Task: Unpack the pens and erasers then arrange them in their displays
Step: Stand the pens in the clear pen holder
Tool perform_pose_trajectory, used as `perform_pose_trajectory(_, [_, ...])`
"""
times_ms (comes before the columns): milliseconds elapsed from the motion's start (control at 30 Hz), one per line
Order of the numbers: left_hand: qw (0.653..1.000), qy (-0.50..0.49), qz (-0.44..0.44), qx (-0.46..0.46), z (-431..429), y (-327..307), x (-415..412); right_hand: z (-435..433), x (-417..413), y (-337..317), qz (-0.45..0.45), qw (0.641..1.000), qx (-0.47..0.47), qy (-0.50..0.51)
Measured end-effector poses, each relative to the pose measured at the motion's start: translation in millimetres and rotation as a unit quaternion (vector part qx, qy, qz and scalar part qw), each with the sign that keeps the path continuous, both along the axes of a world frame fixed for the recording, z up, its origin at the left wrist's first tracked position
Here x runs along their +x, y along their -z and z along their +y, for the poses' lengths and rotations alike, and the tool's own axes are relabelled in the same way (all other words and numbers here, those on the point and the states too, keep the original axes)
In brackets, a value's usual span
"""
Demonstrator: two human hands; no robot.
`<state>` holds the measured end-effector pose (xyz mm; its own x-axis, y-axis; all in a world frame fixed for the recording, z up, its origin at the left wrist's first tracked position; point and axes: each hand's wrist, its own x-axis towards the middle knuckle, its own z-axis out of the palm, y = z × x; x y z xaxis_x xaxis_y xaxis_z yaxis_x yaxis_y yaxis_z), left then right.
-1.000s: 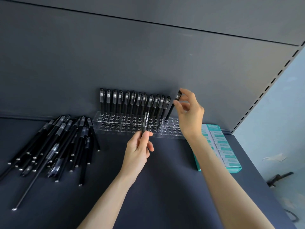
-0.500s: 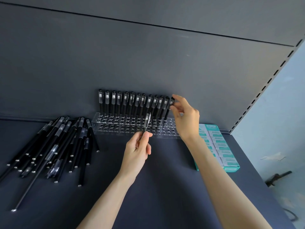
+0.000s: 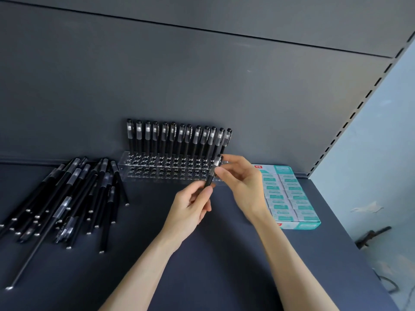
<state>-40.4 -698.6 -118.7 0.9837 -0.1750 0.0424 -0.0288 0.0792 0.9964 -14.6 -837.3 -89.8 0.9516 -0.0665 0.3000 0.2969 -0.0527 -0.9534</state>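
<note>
Right hand [image 3: 242, 179]: back from the far row, where it was seating a pen half a second ago; now it pinches the cap end of the next pen [image 3: 211, 175]
Left hand [image 3: 190, 205]: pinches the lower barrel of that same pen, so both hands are together on it, just near the stand's right end
Far row [image 3: 179, 140]: looks full, black pens standing upright side by side
Clear stand [image 3: 157, 173]: nearer rows of holes all bare, plenty left to fill
Loose pile [image 3: 67, 198]: big heap of pens on the shelf [image 3: 224, 265] at left, nobody touching it
Eraser box [image 3: 301, 225]: teal, open, at right, erasers [image 3: 287, 194] packed inside; can't tell if that's their display
Progress: my guess, roughly a third through the pens
</note>
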Motion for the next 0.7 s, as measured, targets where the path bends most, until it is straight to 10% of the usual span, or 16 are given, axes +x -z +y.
perform_pose_trajectory(233, [0.963, -0.152, -0.126, 0.185, 3, 9, 2, -15, 10, -21, -0.089, 0.980, -0.061, 0.166])
perform_pose_trajectory(467, [0.780, -0.184, -0.337, 0.495, 3, 3, 29, -33, 40, -48, -0.166, 0.944, -0.127, 0.257])
perform_pose_trajectory(700, [0.758, -0.170, -0.351, 0.523, 10, 15, 38, -26, 50, -37, -0.157, 0.938, -0.197, 0.237])
